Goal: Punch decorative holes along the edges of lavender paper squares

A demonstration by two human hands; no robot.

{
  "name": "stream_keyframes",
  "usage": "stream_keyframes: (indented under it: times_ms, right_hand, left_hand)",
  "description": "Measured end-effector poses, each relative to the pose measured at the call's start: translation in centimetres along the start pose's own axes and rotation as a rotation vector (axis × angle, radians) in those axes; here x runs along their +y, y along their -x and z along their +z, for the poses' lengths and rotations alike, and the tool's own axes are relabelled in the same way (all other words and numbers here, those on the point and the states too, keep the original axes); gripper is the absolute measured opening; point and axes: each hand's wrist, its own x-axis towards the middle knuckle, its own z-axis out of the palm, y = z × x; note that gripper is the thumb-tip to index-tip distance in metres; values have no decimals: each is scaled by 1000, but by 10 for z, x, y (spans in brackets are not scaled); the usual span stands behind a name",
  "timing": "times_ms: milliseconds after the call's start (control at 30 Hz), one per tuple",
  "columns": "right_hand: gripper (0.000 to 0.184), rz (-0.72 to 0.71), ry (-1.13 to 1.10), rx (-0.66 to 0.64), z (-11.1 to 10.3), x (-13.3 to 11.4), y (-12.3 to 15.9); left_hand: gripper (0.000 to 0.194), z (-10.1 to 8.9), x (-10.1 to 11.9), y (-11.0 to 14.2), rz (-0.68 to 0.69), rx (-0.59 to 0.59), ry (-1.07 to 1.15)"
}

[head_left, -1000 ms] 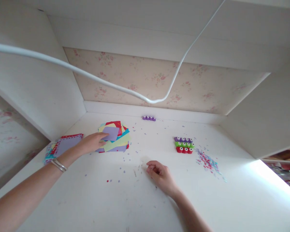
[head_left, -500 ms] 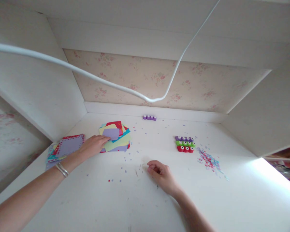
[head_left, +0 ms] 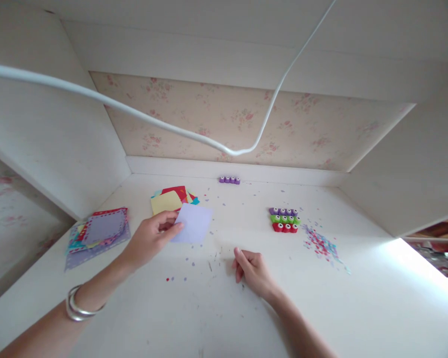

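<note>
My left hand (head_left: 153,238) pinches a lavender sheet of paper (head_left: 193,223) by its left edge, thumb on top. The sheet is lifted in front of a pile of coloured paper (head_left: 166,203), partly hiding it; yellow and red sheets show there. My right hand (head_left: 252,268) rests on the white table (head_left: 224,318), loosely closed with fingers curled, and nothing shows in it. Farther off to its right stand rows of small craft punches (head_left: 284,219) in purple, green and red.
At the left lies a stack of paper with punched edges (head_left: 104,228). More purple punches (head_left: 229,180) line up near the back wall. Red, blue and lilac confetti (head_left: 323,244) is heaped at the right, with bits scattered mid-table. A white cable (head_left: 231,151) hangs across the view.
My left hand has picked the lavender sheet off the pile and brought it right and nearer. My right hand has shifted slightly right, its fingers curled in more.
</note>
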Motion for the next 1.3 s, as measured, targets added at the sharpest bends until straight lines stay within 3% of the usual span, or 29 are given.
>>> stream_keyframes:
  times_ms: [67,167,300,400,567,700,933,1100,1300]
  right_hand:
    - [58,12,-38,34,1,-1,0]
    - [54,-26,-137,118,2,0,-3]
    - [50,-90,-199,279,0,10,-11]
    - [46,-92,-152,358,-5,21,-16]
    - [38,-71,-25,350,-5,22,-16]
    - [49,-57,-123,320,1,14,-15]
    - [56,-10,-240,409,2,17,-19]
    - [52,-4,-164,430,1,17,-17]
    - [52,81,-253,373,-2,11,-26]
  left_hand:
    - [43,18,6,8,-31,2,163]
    - [50,50,0,15,-21,-18,208]
    - [34,85,-21,19,18,-34,66]
    - [32,98,-32,20,70,-20,-78]
    - [28,100,-33,27,198,-65,-339]
    - [27,98,-28,34,263,-107,-457]
    - [26,92,-30,36,360,-140,-463]
    - [19,90,-25,36,450,-110,-479]
    - [21,89,-21,39,423,-163,-448]
